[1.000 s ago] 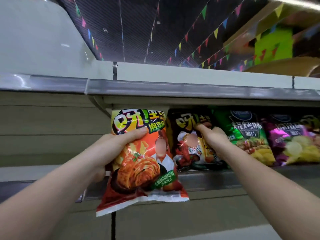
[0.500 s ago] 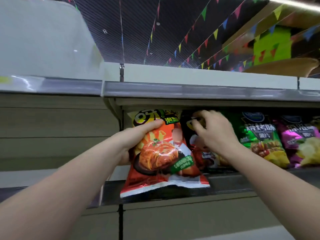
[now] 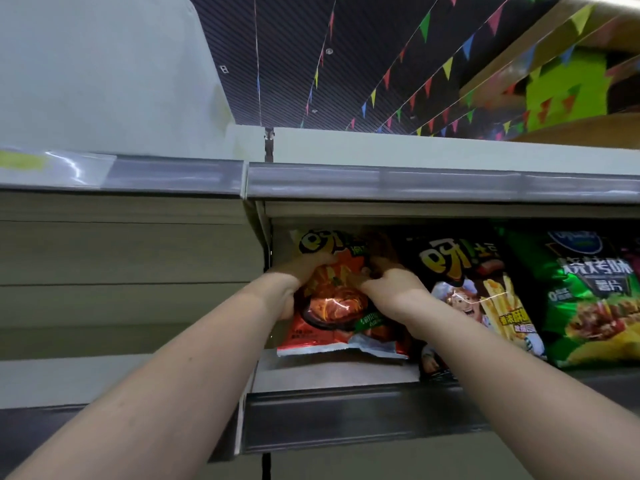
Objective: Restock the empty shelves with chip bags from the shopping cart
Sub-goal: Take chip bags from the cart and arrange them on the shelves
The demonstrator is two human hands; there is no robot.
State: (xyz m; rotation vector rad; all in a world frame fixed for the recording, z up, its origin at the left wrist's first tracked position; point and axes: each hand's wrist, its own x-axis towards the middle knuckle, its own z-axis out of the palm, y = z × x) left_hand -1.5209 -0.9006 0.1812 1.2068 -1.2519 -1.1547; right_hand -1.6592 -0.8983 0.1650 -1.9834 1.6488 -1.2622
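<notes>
Left hand [image 3: 299, 271]: grip clenched on the upper left part of the orange chip bag [image 3: 332, 306], thumb across the bag's front, fingers hidden behind it.
Right hand [image 3: 388, 280]: grip clenched on the same bag's upper right part, fingers curled into the foil just beside the left hand.
Orange chip bag: held upright between both grips, most of its body hanging below them; bottom seam resting on or just above the shelf [image 3: 332, 374], at the bay's left end.
Black chip bag [image 3: 474, 292]: just right of the right grip, standing on the same shelf, touching or nearly touching the orange bag.
Green chip bag [image 3: 588, 296]: farther right, beside the black one.
Upper shelf edge [image 3: 415, 183]: directly above both grips.
Pennant strings [image 3: 415, 74]: overhead, well beyond.
</notes>
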